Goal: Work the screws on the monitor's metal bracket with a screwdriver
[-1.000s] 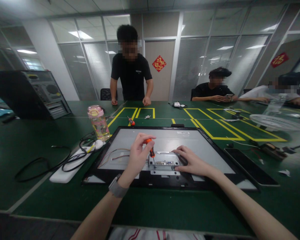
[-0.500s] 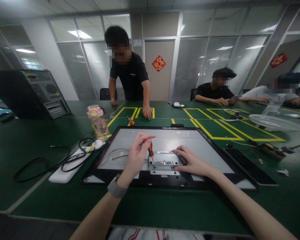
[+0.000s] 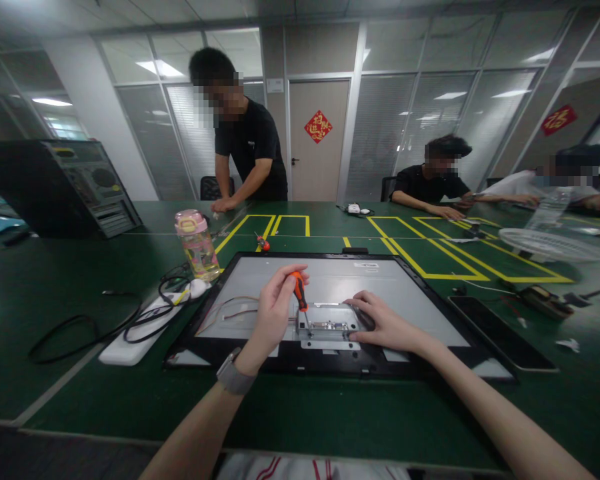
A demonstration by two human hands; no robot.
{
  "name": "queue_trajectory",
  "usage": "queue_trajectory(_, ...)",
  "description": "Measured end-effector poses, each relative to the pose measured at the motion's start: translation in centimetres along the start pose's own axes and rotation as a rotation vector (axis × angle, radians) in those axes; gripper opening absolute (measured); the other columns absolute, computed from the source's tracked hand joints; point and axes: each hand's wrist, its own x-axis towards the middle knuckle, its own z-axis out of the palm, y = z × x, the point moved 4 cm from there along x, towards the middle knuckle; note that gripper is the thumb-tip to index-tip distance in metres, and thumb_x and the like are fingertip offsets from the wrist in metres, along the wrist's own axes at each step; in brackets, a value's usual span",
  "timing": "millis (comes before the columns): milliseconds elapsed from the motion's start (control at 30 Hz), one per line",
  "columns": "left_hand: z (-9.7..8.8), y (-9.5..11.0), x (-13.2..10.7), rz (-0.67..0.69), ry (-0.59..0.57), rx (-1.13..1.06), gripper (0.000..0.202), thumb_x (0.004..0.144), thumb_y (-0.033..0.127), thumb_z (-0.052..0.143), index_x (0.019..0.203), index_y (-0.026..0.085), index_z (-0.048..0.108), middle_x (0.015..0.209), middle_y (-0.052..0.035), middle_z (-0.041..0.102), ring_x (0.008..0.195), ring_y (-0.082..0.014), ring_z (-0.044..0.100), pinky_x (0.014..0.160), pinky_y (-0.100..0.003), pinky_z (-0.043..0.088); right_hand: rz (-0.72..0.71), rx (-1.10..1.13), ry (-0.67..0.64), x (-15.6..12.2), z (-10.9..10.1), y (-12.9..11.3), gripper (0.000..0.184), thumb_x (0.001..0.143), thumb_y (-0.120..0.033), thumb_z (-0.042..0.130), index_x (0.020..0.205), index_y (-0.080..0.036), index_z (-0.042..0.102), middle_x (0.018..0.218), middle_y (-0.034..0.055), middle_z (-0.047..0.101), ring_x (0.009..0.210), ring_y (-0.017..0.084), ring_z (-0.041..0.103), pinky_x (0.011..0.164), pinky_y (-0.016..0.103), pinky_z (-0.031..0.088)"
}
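Observation:
An orange and black screwdriver (image 3: 299,292) is in my left hand (image 3: 276,300), between thumb and fingers. It stands nearly upright, its tip down at the front of a metal bracket (image 3: 325,313) that has connector ports along it. My right hand (image 3: 377,322) grips the bracket's right side, thumb at the front corner and fingers over the top. Beneath both hands lies a flat display panel (image 3: 405,287) with a grey back and black frame. Thin wires (image 3: 240,312) run over the panel to the left of the bracket.
Left of the panel are a white power strip (image 3: 130,343), a black cable (image 3: 55,357) and a pink-lidded bottle (image 3: 195,247). A phone (image 3: 500,333) lies on the right. Beyond the panel is a red screwdriver (image 3: 263,244). A computer case (image 3: 55,190) stands far left; other people are across the table.
My left fingers have shifted on the screwdriver, so more of its orange handle shows. My right hand stays on the bracket. The standing person has moved left, bringing both hands together.

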Motion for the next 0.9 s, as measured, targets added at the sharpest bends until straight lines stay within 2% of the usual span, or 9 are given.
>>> queue_trajectory(167,-0.02,0.47,0.07,0.108,0.033,0.113,0.015,0.083,0.028,0.06,0.09,0.019,0.07,0.086,-0.0031,0.053,0.079,-0.0141,0.054,0.07,-0.023,0.045,-0.004,-0.01,0.005,0.07,0.06,0.05,0.066,0.073,-0.053,0.066,0.127,-0.02,0.05,0.116,0.0116,0.047,0.109,0.029,0.048,0.097,0.043,0.039)
queue_trajectory(233,-0.04,0.4,0.06,0.102,0.028,0.11,0.016,0.085,0.027,0.058,0.094,0.019,0.069,0.084,-0.0022,0.052,0.076,-0.0132,0.054,0.069,-0.023,0.045,-0.007,-0.015,0.013,0.07,0.02,0.02,0.065,0.072,-0.053,0.066,0.127,-0.02,0.051,0.116,0.0114,0.048,0.109,0.029,0.048,0.097,0.043,0.039)
queue_trajectory(367,-0.08,0.02,0.02,0.024,0.014,0.033,0.024,0.091,0.027,0.047,0.105,0.019,0.064,0.085,-0.0036,0.058,0.083,-0.0158,0.058,0.078,-0.027,0.046,-0.009,-0.017,0.017,0.02,-0.02,-0.01,0.065,0.073,-0.053,0.065,0.127,-0.021,0.05,0.115,0.0111,0.048,0.108,0.029,0.048,0.096,0.044,0.039)
queue_trajectory(433,-0.08,0.13,0.05,0.045,0.02,0.043,0.022,0.091,0.028,0.048,0.101,0.018,0.066,0.088,-0.0044,0.058,0.087,-0.0165,0.057,0.079,-0.027,0.045,-0.006,-0.015,0.012,0.01,0.0,0.01,0.066,0.073,-0.053,0.065,0.128,-0.021,0.05,0.116,0.0111,0.048,0.108,0.029,0.048,0.096,0.044,0.04)
queue_trajectory(567,-0.03,0.53,0.15,0.126,0.038,0.113,0.014,0.083,0.027,0.061,0.091,0.02,0.07,0.086,-0.0026,0.051,0.078,-0.014,0.053,0.071,-0.024,0.045,-0.001,-0.02,0.009,0.03,-0.01,0.03,0.066,0.073,-0.054,0.065,0.128,-0.02,0.05,0.116,0.0112,0.047,0.109,0.029,0.048,0.097,0.044,0.039)
queue_trajectory(767,-0.07,0.07,0.2,0.032,-0.001,0.051,0.026,0.092,0.026,0.042,0.102,0.017,0.065,0.085,-0.0043,0.058,0.085,-0.0169,0.057,0.078,-0.028,0.044,0.003,-0.01,-0.001,0.04,-0.08,0.01,0.066,0.073,-0.053,0.065,0.129,-0.02,0.049,0.117,0.0112,0.047,0.11,0.029,0.047,0.098,0.044,0.039)
queue_trajectory(900,-0.15,0.16,0.18,0.076,0.027,0.113,0.018,0.086,0.028,0.054,0.093,0.018,0.068,0.086,-0.0033,0.054,0.079,-0.0149,0.054,0.073,-0.025,0.045,-0.006,-0.008,0.003,0.02,-0.12,-0.09,0.066,0.073,-0.053,0.065,0.129,-0.021,0.049,0.116,0.0109,0.047,0.109,0.029,0.047,0.097,0.044,0.039)
